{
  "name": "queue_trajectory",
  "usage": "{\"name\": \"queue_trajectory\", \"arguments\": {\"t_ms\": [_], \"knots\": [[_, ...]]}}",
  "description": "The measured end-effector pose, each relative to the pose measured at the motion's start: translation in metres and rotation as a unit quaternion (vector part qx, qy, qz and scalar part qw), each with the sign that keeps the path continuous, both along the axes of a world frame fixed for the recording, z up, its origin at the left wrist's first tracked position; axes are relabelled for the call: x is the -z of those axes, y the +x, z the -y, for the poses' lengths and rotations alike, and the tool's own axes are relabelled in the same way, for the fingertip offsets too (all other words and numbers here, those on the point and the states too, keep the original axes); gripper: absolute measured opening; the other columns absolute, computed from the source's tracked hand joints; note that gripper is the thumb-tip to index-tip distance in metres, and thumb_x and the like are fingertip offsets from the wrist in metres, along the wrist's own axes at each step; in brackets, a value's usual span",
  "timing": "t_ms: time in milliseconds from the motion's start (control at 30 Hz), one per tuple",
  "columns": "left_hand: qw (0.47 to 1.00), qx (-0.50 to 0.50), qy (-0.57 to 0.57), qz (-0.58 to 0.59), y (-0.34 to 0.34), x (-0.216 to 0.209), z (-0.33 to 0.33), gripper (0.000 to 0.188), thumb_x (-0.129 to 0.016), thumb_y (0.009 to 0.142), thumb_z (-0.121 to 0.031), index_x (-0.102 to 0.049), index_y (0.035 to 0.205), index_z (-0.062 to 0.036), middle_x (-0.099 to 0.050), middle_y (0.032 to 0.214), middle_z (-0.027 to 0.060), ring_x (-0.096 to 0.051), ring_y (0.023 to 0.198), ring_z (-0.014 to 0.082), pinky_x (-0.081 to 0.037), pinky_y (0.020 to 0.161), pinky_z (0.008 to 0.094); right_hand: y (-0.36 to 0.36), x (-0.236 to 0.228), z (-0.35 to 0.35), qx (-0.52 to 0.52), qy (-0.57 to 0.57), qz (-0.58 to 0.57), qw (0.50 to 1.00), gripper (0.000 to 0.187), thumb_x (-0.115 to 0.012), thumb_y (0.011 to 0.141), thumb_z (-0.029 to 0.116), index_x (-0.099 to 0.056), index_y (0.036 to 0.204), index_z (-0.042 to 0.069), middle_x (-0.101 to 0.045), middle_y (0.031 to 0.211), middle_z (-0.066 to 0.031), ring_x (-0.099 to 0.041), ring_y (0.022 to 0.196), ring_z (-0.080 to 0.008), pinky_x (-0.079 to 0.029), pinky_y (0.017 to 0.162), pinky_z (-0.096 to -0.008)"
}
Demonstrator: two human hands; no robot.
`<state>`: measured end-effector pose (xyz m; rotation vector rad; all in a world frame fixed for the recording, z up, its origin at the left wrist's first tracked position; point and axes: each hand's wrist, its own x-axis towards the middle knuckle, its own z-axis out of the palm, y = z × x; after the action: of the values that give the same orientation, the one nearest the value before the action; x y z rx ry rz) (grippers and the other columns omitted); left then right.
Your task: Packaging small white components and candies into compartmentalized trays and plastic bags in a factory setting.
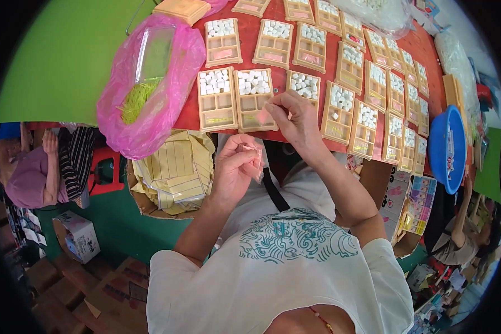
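Many tan compartment trays lie in rows on the red table (190, 114), and the account runs from the left edge across. At far left another person (33, 170) sits low beside the table, next to a cardboard box (78, 236) on the floor. Further right, a pink plastic bag (145, 83) rests on the table's left end, holding a clear lid and a heap of thin yellow-green sticks (136, 100). Below it, an open carton of yellow folded sheets (175, 170) stands just under the table edge.

The left hand (236, 164) is held in front of the person's chest, below the table edge, its fingers pressed together around a small stack of pink slips (257, 158). Above it lies a tan tray (253, 100) with white cubes in its upper compartment. The right hand (295, 114) hovers over this tray's lower right corner, thumb and forefinger pinching one pink slip (261, 116) at the tray's lower compartment.

To the right, more trays filled with white cubes curve along the table. A blue plastic basin (448, 147) sits at the table's far right end, and below it a stack of colourful printed cards (420, 203) shows.
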<state>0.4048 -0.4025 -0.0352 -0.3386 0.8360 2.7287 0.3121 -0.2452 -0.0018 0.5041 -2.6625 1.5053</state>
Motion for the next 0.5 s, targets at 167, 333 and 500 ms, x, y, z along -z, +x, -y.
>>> {"name": "queue_trajectory", "arguments": {"t_ms": [167, 333, 500], "knots": [[0.999, -0.035, -0.003, 0.016, 0.001, -0.005, 0.006, 0.035, -0.052, 0.083, 0.006, -0.053, 0.117, -0.0036, -0.059, 0.09, 0.0096, -0.056, 0.068, 0.0149, -0.048, 0.061, 0.0271, 0.005, 0.003, 0.012, -0.007, 0.117, -0.124, 0.985, 0.012, -0.063, 0.08, 0.009, -0.067, 0.09, 0.003, -0.06, 0.079, -0.008, -0.058, 0.073, -0.0255, -0.04, 0.074, -0.037], [0.999, -0.027, -0.04, -0.015, 0.001, -0.005, 0.011, 0.044, -0.051, 0.082, 0.007, -0.048, 0.125, -0.0033, -0.057, 0.087, 0.0073, -0.054, 0.068, 0.0133, -0.046, 0.063, 0.0274, 0.02, -0.023, 0.018, -0.075, 0.196, -0.103, 0.972, 0.016, -0.061, 0.08, 0.011, -0.066, 0.095, 0.008, -0.06, 0.086, -0.0068, -0.058, 0.085, -0.0252, -0.038, 0.078, -0.0384], [0.998, -0.038, -0.04, -0.016, 0.001, -0.016, 0.014, 0.05, -0.052, 0.081, 0.008, -0.045, 0.129, -0.0034, -0.054, 0.085, 0.0048, -0.053, 0.068, 0.0117, -0.046, 0.064, 0.027, 0.016, -0.018, 0.031, -0.193, 0.172, -0.055, 0.965, 0.007, -0.061, 0.079, 0.011, -0.059, 0.083, 0.005, -0.057, 0.08, -0.0079, -0.056, 0.081, -0.0264, -0.037, 0.076, -0.039]]}}
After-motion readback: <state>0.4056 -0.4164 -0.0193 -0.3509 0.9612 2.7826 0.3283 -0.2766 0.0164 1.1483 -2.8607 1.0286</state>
